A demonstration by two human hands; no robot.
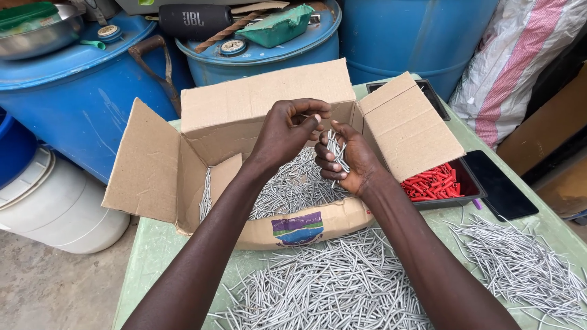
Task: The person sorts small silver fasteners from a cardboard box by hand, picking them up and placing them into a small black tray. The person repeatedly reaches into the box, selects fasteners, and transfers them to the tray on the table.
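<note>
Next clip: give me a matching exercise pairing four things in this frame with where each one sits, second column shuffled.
Things:
1. small bundle of grey tubes
2. red caps
3. black speaker
4. metal bowl

Places:
A. in the black tray right of the cardboard box
B. on the left blue drum
C. gripped in the right hand, with the left hand pinching at its top
D. on the middle blue drum, behind the box

Pairs: 1-C, 2-A, 3-D, 4-B

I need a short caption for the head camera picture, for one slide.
Two bare hands, left hand and right hand, hold a bundle of thin grey sticks above an open cardboard box.
</note>
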